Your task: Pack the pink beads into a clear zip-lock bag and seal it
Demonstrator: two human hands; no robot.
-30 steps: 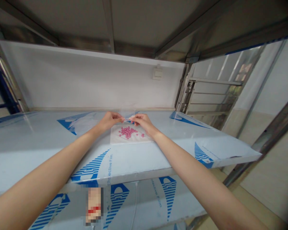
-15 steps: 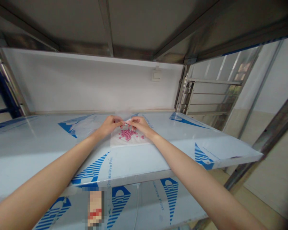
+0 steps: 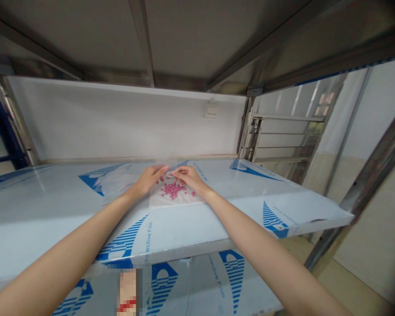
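- The clear bag [image 3: 184,201] lies between the shelf's [image 3: 197,224] front and back edges, away from both corners; small pink pieces [image 3: 173,191] cluster in or on it.
- Right hand [image 3: 188,177]: grip pinched on the bag's far edge. Left hand [image 3: 150,178]: fingertips blurred, closure unclear.
- Likely light, limp, slippery; pieces may roll. Best held by that far edge.

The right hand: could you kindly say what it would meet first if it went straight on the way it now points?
Beyond the clear plastic it pinches, the right hand would probably meet the left hand first, though blur and depth leave this uncertain.
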